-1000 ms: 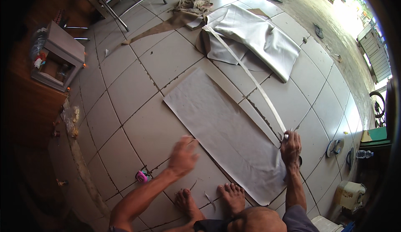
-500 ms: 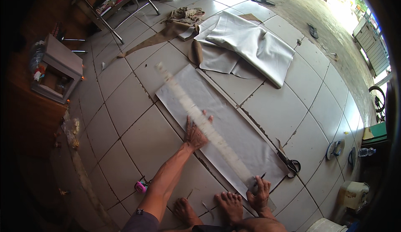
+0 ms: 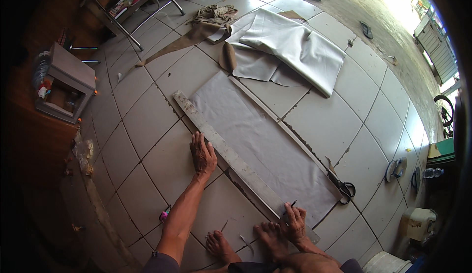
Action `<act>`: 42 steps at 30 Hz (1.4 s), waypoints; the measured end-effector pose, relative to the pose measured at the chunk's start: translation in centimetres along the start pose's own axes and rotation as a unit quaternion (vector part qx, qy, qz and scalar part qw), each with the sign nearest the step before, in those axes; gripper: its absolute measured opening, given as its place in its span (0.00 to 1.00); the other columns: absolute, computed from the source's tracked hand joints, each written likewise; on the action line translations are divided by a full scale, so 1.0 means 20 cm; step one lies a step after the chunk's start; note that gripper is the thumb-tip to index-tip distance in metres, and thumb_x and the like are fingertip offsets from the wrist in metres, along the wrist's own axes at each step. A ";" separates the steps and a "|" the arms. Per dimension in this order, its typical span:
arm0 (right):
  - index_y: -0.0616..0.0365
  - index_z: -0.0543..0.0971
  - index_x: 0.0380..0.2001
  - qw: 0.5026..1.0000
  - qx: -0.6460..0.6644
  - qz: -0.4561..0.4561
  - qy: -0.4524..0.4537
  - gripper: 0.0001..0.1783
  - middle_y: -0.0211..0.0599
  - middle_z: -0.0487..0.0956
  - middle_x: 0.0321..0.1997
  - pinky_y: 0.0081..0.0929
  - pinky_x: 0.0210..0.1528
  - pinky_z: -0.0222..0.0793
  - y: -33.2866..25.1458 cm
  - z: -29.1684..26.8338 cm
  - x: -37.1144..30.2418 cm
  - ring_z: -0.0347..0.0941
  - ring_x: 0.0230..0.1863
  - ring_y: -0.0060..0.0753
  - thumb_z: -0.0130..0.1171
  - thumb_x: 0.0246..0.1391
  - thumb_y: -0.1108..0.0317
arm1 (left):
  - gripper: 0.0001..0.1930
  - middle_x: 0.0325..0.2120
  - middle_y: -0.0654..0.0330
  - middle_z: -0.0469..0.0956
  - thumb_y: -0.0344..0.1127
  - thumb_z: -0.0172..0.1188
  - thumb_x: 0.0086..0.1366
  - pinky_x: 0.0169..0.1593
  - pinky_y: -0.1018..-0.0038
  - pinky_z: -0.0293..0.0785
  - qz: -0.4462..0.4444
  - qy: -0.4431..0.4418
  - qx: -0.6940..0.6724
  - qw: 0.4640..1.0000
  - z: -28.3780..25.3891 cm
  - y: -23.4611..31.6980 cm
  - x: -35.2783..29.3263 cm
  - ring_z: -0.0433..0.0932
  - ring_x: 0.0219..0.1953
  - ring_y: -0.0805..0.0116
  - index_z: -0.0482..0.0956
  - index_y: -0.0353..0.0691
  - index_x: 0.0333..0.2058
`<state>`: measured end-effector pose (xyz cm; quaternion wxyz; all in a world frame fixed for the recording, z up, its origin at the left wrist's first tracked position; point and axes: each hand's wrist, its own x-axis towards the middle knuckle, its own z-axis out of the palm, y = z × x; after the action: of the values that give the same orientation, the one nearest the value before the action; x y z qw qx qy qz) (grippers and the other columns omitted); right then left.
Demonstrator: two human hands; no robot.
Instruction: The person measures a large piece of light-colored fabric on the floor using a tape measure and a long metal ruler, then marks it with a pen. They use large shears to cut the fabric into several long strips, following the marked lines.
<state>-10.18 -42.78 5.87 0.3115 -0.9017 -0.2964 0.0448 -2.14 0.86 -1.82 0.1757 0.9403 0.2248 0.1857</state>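
Currently, ruler lies lengthwise along left edge of grey sheet on floor. Left hand flat, fingers extended, holding nothing, just beside ruler; right hand curled around dark pen at ruler's near end. Scissors at sheet's right corner.

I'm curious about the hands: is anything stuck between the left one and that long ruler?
Nothing visible is: the left hand is right at the edge of the long ruler. The scissors lie out of the way, across the gray sheet.
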 end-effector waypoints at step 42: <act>0.54 0.75 0.58 0.983 -0.128 0.132 -0.028 0.33 0.37 0.78 0.60 0.45 0.56 0.70 0.19 -0.30 -0.65 0.74 0.56 0.46 0.73 0.45 0.71 | 0.30 0.71 0.42 0.59 0.46 0.49 0.76 0.74 0.48 0.52 0.061 0.001 0.094 0.994 0.09 -0.02 0.03 0.57 0.74 0.42 0.62 0.36 0.70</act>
<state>-17.29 -55.64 7.21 0.1767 -0.9637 -0.1866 0.0728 -0.94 0.96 -3.41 0.0747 0.9644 0.1834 0.1750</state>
